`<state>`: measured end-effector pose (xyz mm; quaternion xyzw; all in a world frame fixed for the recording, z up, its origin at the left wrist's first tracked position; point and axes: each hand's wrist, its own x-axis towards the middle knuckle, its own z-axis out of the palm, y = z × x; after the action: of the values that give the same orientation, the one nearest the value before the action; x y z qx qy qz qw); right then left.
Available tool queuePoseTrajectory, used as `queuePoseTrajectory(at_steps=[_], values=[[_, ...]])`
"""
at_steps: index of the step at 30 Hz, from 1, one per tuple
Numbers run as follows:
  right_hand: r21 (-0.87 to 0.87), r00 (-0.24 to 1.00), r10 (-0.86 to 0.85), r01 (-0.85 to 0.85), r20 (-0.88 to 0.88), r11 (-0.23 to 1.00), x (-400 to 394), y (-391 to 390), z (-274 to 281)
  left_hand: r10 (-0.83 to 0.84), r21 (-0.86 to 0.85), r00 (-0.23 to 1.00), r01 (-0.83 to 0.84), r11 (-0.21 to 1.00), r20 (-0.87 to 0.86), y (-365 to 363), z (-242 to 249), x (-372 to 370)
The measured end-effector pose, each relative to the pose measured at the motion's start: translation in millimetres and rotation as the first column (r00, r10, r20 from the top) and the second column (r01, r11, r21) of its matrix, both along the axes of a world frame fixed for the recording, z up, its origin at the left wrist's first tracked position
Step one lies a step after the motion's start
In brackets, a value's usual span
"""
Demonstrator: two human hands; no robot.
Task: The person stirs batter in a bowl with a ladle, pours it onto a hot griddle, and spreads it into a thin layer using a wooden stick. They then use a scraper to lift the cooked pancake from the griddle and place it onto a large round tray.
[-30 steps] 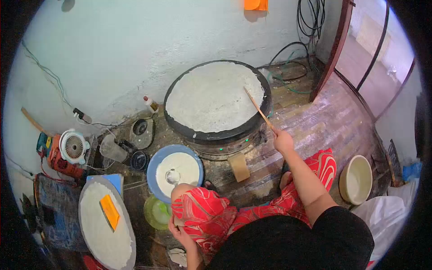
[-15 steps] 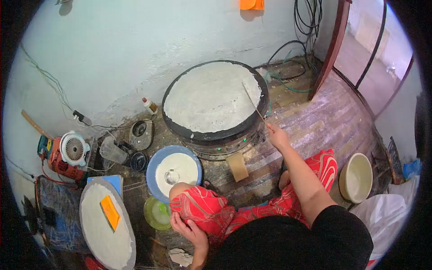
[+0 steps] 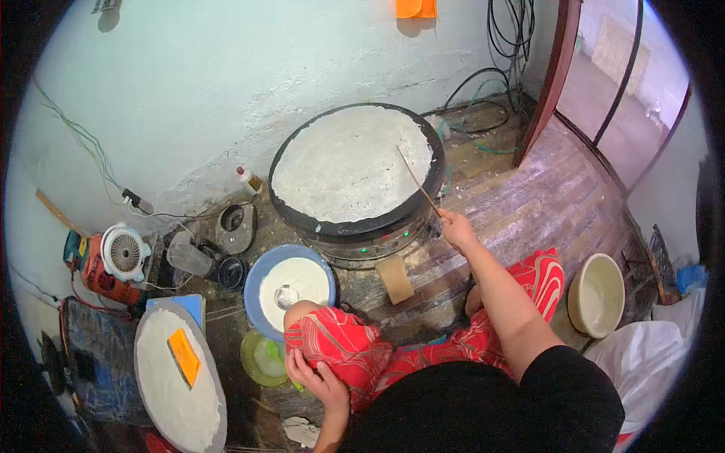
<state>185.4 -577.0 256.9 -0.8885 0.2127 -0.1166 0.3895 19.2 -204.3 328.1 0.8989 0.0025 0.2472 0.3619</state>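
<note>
A large round black griddle (image 3: 355, 226) carries a thin white sheet (image 3: 351, 162) spread over nearly all of its top. My right hand (image 3: 458, 231) is closed on one end of a thin stick (image 3: 423, 189), whose far tip lies over the right part of the sheet. Resting on my red-patterned left knee is my left hand (image 3: 321, 383), fingers apart and holding nothing. Just beyond that knee stands a blue basin (image 3: 252, 294) of white batter with a round metal ladle (image 3: 286, 297) in it.
A green bowl (image 3: 262, 359) sits beside the basin. At left lies an oval board (image 3: 177, 400) with white sheets and an orange cloth (image 3: 183, 358). A tan square (image 3: 395, 279) is before the griddle; a cream tub (image 3: 596, 296) stands right. Cables hang behind.
My right hand has moved slightly left with the stick, and the stick's tip has shifted left over the white sheet. One more green light shows on the griddle's front. My left hand stays on the knee.
</note>
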Motion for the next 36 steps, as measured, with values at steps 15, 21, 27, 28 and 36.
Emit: queuePoseTrajectory(at_steps=[15,21,27,28,36], values=[[0.182,0.982,-0.111,0.138,-0.153,0.974,1.2,-0.4,12.4,0.031,0.036,0.999,-0.031,0.999,0.021,2.8,-4.3,-1.1],[0.210,0.996,-0.068,0.079,-0.060,0.974,-2.4,2.9,-6.5,0.013,0.037,0.999,-0.015,0.999,0.045,1.4,-7.9,1.4],[0.756,0.997,-0.070,0.067,-0.028,0.651,-29.7,11.9,22.9,0.016,0.027,0.999,-0.017,0.999,0.031,3.1,-7.0,-0.1],[0.789,0.992,-0.114,0.034,0.046,0.613,-31.2,16.5,23.7,0.029,0.024,0.999,-0.030,0.999,0.026,2.8,-6.2,-0.8],[0.739,0.983,0.181,-0.143,0.029,0.658,-40.7,48.3,41.7,0.071,-0.173,0.997,-0.073,0.982,-0.021,11.3,-9.7,0.6]])
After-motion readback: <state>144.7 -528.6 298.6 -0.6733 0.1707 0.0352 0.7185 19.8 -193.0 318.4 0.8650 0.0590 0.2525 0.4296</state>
